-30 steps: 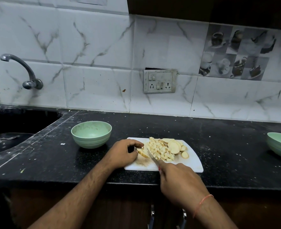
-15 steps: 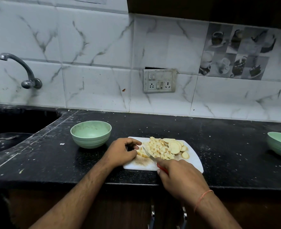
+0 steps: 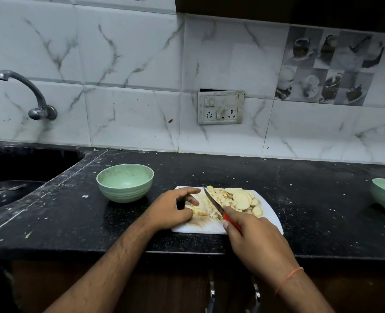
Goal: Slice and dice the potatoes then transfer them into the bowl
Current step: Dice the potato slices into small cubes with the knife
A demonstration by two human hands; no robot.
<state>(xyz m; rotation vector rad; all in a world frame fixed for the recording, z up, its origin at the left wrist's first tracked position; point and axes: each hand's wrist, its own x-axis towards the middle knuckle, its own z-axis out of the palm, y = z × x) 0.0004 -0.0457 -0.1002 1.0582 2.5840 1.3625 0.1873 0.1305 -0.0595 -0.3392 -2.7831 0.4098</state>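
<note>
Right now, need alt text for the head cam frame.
A right hand holds a red-handled knife over diced and sliced potatoes on a white cutting board, while the left hand steadies a few pieces. An empty green bowl sits left of the board on a black counter.

**One head-worn view, looking forward and down at the counter**

A single wide-angle camera sits on the person's head, above the near edge of the black counter (image 3: 300, 199). It faces the tiled wall (image 3: 130, 98) and tilts down, so both forearms enter from the bottom. The cutting board (image 3: 270, 213) lies close, near centre; the tap (image 3: 28, 91) is far left.
</note>
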